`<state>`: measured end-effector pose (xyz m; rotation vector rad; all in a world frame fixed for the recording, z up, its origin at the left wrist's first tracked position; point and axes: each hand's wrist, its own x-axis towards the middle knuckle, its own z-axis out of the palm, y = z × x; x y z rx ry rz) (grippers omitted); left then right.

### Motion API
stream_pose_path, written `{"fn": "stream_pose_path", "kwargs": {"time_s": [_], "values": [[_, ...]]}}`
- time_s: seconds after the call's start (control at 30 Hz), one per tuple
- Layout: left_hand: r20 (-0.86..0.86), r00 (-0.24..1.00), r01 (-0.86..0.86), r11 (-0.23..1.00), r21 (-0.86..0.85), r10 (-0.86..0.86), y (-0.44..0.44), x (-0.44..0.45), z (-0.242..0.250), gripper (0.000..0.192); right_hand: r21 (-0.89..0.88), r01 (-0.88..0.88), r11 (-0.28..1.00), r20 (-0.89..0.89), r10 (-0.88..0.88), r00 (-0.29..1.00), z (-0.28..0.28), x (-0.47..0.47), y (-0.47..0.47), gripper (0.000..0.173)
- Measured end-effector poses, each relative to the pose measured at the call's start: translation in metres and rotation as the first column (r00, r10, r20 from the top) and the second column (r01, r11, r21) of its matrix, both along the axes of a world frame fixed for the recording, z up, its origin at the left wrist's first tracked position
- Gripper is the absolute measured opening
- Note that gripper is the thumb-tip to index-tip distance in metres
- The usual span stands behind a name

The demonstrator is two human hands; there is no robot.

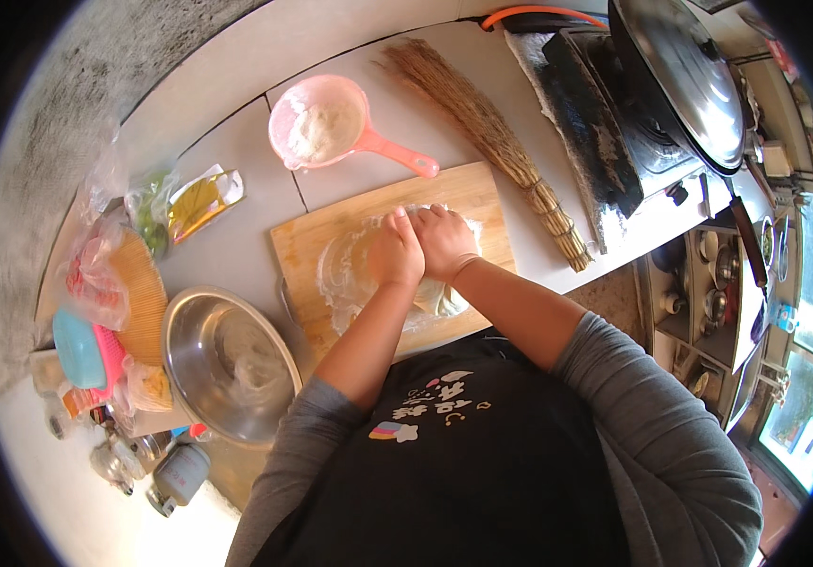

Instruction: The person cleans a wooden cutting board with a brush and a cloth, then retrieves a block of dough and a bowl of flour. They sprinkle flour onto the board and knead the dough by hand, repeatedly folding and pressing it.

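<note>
A pale lump of dough (449, 300) lies on a wooden cutting board (478, 191), partly covered by my hands and forearms. Both hands press together over it, side by side. My left hand (396, 249) is on the left, thumb uppermost and its other fingers mostly out of sight. Against it rests my right hand (447, 241), its fingers curled over the dough's far side. White flour (339, 273) is smeared across the board around them. Beyond the board stands a pink plastic ladle (398, 153) holding flour (325, 131).
A stainless steel basin (197, 354) sits left of the board. Farther left are plastic bags (98, 283), a yellow packet (201, 202) and a blue plastic basket (79, 347). To the right lie a straw whisk broom (481, 124) and a gas stove (594, 135) with a lidded wok (693, 78).
</note>
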<state>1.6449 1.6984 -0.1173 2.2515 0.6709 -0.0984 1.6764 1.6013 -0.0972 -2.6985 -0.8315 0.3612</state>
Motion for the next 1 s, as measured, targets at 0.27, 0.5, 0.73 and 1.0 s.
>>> {"fn": "stream_pose_path", "kwargs": {"time_s": [0.27,0.5,0.73,1.0], "values": [[-0.02,0.957,0.266,0.9,-0.344,-0.29,0.037,-0.023,0.002,0.048,0.306,0.034,0.951,-0.071,-0.013,0.997,-0.008,-0.004,-0.017,0.016],[0.395,0.737,0.634,0.763,-0.126,-0.548,0.035,-0.066,0.054,0.042,0.469,0.351,0.81,-0.456,-0.119,0.882,0.069,-0.018,-0.065,0.014],[0.554,0.637,0.458,0.841,0.288,-0.536,0.014,-0.112,0.056,0.026,-0.102,0.763,0.638,-0.961,-0.262,0.09,0.073,-0.039,-0.078,0.049],[0.679,0.334,0.21,0.754,0.622,-0.654,0.026,-0.115,0.106,0.023,0.454,0.83,0.324,-0.891,0.177,0.418,0.105,-0.07,-0.072,0.06]]}}
